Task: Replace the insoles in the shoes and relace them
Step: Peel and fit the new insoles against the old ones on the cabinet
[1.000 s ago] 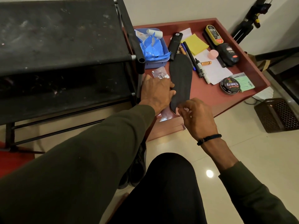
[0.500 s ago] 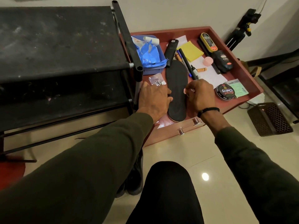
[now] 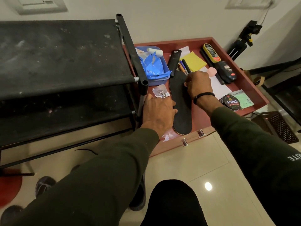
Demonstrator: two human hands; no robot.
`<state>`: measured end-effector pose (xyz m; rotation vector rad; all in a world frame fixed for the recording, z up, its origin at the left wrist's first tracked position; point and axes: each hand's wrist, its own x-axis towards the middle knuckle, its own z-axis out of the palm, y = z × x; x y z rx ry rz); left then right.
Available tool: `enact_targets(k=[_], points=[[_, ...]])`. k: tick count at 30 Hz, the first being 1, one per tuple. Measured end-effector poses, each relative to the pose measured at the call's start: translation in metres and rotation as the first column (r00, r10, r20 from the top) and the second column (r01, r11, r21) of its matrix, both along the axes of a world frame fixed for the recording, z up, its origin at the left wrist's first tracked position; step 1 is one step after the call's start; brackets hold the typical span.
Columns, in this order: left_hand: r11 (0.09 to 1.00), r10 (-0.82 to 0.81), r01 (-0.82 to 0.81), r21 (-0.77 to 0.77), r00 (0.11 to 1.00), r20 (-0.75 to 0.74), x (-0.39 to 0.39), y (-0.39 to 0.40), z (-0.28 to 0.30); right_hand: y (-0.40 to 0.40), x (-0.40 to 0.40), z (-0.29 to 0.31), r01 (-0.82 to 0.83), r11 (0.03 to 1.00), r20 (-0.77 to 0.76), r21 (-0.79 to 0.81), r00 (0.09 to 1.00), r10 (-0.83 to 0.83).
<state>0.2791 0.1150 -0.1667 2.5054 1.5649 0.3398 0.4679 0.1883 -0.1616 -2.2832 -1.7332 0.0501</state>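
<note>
**Both hands at the insole, one on each side**

Your right fingers [image 3: 189, 82] are curled at the right edge of the black insole [image 3: 180, 105], near its far, wider end; they seem to pinch that edge, but the view does not show surely if they have it. A dark pen [image 3: 186, 66] lies just past them. The fingers [image 3: 172, 105] of your left hand [image 3: 157, 111] are straight and together, lying flat on the red table [image 3: 202, 118], and their tips touch the left edge of the insole near its middle.

The insole lies flat on the table between your two hands. Its long axis runs away from you, with the heel at the near edge of the table and the toe close to the blue tray [image 3: 160, 79]. The right hand [image 3: 197, 85] is the nearer one to the toe end, the left one to the middle part.

I judge that the next move is to lift the insole. For this the long axis matters: one held edge lets it bend or swing, so support from the left side will help. A dark shoe [image 3: 44, 183] waits on the floor, low at your left, well apart from the insole.
</note>
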Motion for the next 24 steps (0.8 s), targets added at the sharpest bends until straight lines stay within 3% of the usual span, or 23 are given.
enact_targets(k=[7,12,18,24], points=[[1.0,-0.004,0.004,0.013,1.0,-0.02,0.001,0.0,0.001,0.049,-0.015,0.004,0.096,0.995,-0.071,0.022,0.993,-0.094],[1.0,-0.009,0.009,0.014,1.0,-0.03,0.001,0.0,-0.001,0.058,-0.019,0.001,0.192,0.978,-0.2,0.082,0.964,-0.173],[1.0,-0.015,0.015,0.021,1.0,-0.015,0.001,-0.001,-0.001,0.045,-0.024,0.001,0.126,0.991,-0.218,0.046,0.969,-0.113],[1.0,-0.008,0.008,-0.013,1.0,0.006,0.0,-0.001,0.0,-0.01,-0.037,0.004,-0.041,0.999,-0.184,0.016,0.982,0.043]])
